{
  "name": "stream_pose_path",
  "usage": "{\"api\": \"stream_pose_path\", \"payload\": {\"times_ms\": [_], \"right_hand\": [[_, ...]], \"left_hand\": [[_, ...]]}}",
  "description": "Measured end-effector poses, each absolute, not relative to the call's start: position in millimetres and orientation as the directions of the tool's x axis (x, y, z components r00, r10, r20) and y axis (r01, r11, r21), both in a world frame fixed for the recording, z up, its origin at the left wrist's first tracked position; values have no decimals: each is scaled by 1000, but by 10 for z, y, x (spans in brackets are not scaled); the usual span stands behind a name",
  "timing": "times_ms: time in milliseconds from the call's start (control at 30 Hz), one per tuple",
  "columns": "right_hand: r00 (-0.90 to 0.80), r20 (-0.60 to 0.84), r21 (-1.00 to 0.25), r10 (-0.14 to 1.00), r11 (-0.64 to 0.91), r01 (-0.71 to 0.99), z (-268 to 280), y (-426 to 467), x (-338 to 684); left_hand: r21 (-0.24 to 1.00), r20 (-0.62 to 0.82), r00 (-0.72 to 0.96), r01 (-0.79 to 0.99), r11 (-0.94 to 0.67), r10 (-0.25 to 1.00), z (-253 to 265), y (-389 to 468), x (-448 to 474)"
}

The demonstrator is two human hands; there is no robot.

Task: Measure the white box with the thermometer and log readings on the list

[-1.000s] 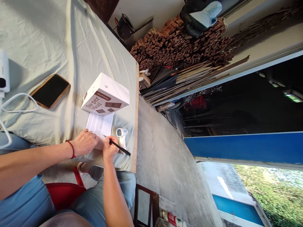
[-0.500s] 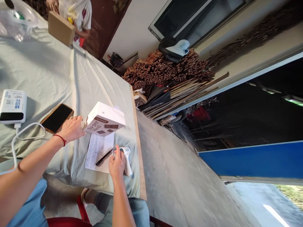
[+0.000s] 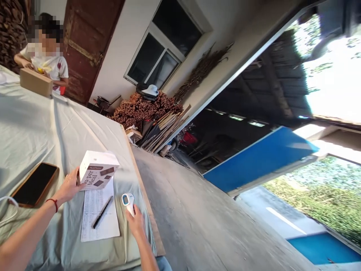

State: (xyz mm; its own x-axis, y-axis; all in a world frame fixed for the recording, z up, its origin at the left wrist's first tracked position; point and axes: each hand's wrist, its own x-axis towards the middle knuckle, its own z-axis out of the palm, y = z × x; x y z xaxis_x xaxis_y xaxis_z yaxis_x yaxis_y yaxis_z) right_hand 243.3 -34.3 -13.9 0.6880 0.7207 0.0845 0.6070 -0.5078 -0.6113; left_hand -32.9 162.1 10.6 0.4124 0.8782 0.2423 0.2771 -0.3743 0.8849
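Note:
My left hand point(image 3: 69, 186) grips the left end of a white box point(image 3: 99, 171) printed "Meal", thumb at the front and fingers behind. The box stands over the far end of a sheet of paper point(image 3: 105, 232) with writing on it. A black pen point(image 3: 102, 212) lies across that sheet. To its right, my right hand point(image 3: 136, 223) is closed around the handle of a white and blue infrared thermometer point(image 3: 129, 203), whose small screen faces me. Left of my left hand lies a dark phone point(image 3: 35, 184) in a brown case.
A pale cloth point(image 3: 25, 120) covers the table, its wooden edge point(image 3: 146, 203) running along the right. At the far left, a person point(image 3: 47, 64) sits behind a cardboard box point(image 3: 36, 82). A white cable point(image 3: 11, 203) curves at the left. Stacked firewood point(image 3: 141, 109) stands by the wall.
My right hand has gone from reaching beside the thermometer to holding it, and the thermometer has turned. My left hand has closed on the white box. The view has tilted upward and to the right.

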Motion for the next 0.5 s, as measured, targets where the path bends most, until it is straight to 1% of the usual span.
{"api": "stream_pose_path", "payload": {"times_ms": [67,133,200,233,267,300,367,433,500], "right_hand": [[708,136,-798,693,-347,493,-52,-294,2270],[716,161,-924,680,-151,351,108,-236,2062],[686,159,-984,709,61,166,310,-146,1846],[657,154,-987,738,149,64,410,-85,1747],[611,139,-979,779,201,-33,501,-13,1658],[570,111,-968,814,219,-125,578,67,1580],[520,38,-945,854,199,-258,679,236,1456],[495,-12,-932,869,170,-320,718,397,1372],[479,-25,-926,878,160,-341,721,533,1319]], "left_hand": [[913,216,413,236,-333,885,133,1591,-338],[932,177,418,221,-289,891,172,1550,-362],[941,137,419,227,-250,898,216,1509,-385],[943,121,419,233,-236,900,236,1492,-391],[943,111,419,242,-228,901,254,1479,-394],[942,108,418,247,-228,902,269,1470,-393],[937,126,419,247,-247,899,290,1463,-383],[932,150,420,243,-270,895,300,1464,-373],[929,162,428,238,-284,889,302,1465,-366]]}}
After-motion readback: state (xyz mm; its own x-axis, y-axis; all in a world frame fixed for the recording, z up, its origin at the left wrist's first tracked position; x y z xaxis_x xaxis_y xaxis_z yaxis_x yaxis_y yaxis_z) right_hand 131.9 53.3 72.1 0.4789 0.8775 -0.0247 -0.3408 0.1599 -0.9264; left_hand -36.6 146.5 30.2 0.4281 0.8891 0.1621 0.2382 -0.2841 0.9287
